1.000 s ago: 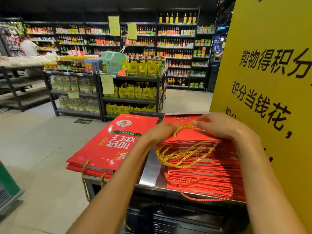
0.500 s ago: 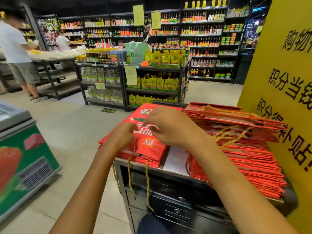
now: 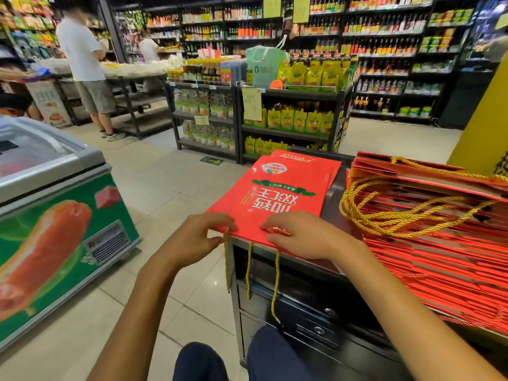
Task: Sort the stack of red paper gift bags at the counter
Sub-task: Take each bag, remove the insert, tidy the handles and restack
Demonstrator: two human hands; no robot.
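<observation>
We pinched top bag [image 3: 277, 196] w/ both hands [image 3: 202, 237]; dangling cords [image 3: 248, 270] risked snagging counter edge [image 3: 288, 259], skewing pile.

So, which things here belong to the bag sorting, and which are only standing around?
Part of the job:
- flat red printed paper gift bag, both hands on its near edge: left hand, right hand
- tall messy pile of red paper bags with gold cords

Not part:
- green chest freezer
- dark shelf of yellow pouches
</observation>
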